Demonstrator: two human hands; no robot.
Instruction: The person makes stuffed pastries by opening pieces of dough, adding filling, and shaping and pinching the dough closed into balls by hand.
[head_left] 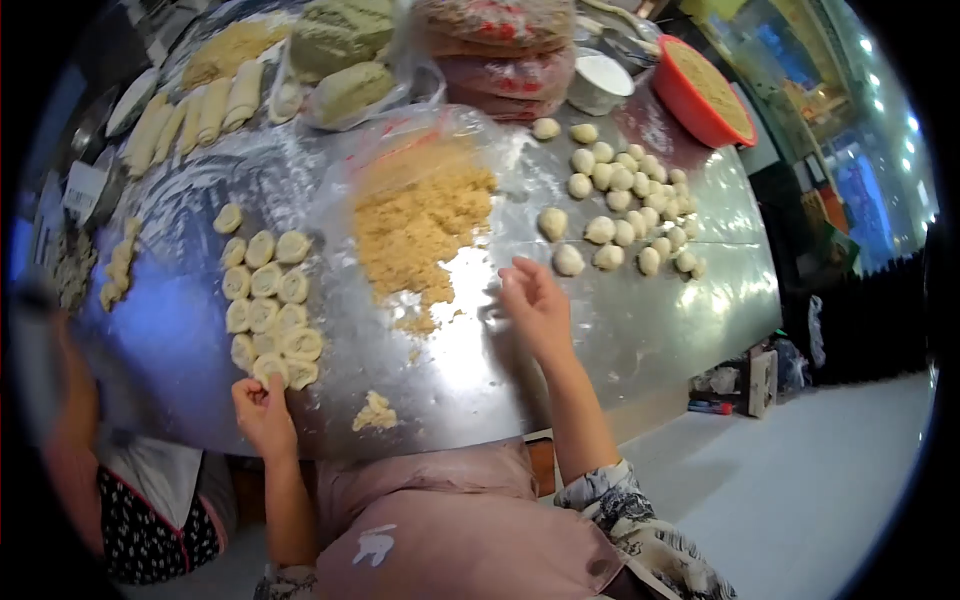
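Note:
My left hand (265,415) is at the near end of several rows of flat, round dough pieces (264,280). Its thumb and forefinger pinch the edge of one dough piece (270,368) there. Over the middle of the steel table, my right hand (540,310) is held with its fingers apart and nothing visible in it. Left of that hand lies a heap of crumbly tan filling (425,215), partly on a clear plastic bag. Beyond it to the right are many round dough balls (620,180), none of them touched by the hand.
A small crumb pile (375,412) lies by the near table edge (440,440). Farther back are dough rolls (213,110), green dough (340,40), bagged packs (500,55), a white bowl (600,80) and a red basin (705,90). Another person's arm (75,400) is at left.

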